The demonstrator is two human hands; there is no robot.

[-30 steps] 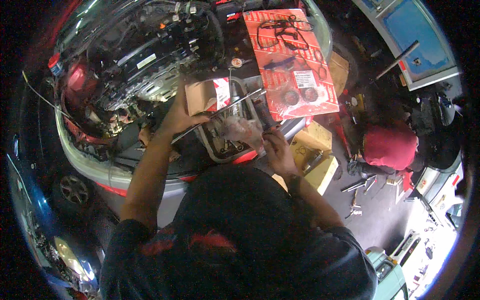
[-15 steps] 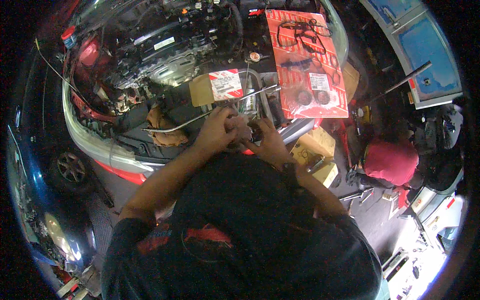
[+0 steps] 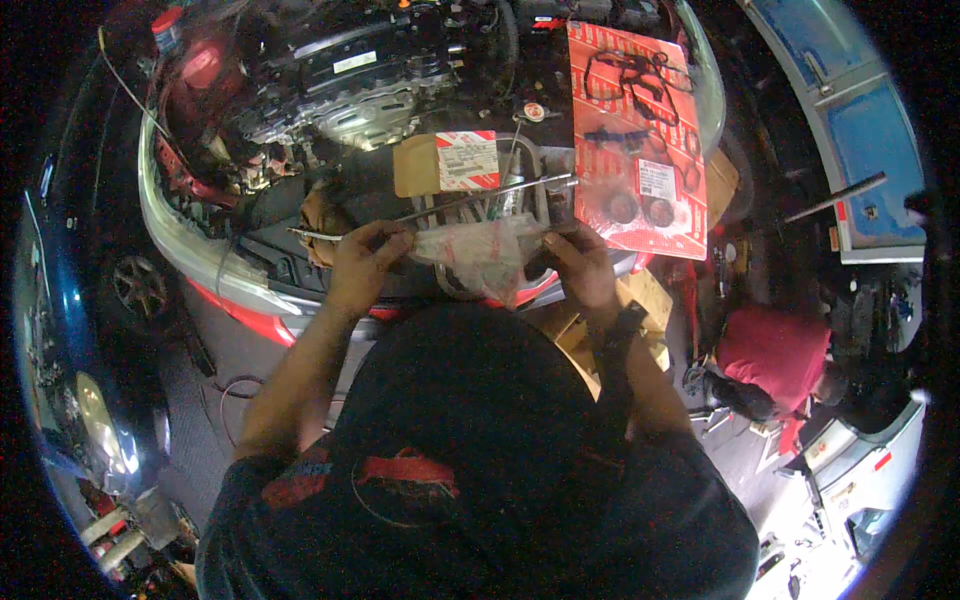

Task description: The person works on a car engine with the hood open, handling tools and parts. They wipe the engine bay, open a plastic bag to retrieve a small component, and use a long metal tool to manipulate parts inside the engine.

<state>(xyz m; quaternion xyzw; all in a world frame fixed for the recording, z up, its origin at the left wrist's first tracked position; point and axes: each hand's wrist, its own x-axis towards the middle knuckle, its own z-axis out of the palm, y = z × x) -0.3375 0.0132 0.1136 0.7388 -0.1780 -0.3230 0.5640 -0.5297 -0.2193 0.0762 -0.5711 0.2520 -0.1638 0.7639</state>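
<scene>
A clear plastic bag with faint pink print is stretched flat between my two hands, over the front edge of an open car engine bay. My left hand pinches its left end between thumb and fingers. Its right end is gripped by my right hand. Just beyond the bag lies a long metal bar, slanting up to the right. Behind that sits a small carton with a red and white label. To the right lies a red sealed gasket set with black gaskets and round seals.
The engine fills the bay ahead. A brown crumpled piece lies left of my hands. An open cardboard box is below the right bumper. A person in a red shirt crouches at right, near a blue cabinet. A dark blue car stands left.
My hands have moved apart, the left one leftward and the right one rightward. The plastic bag, bunched between them before, is now spread out flat.
</scene>
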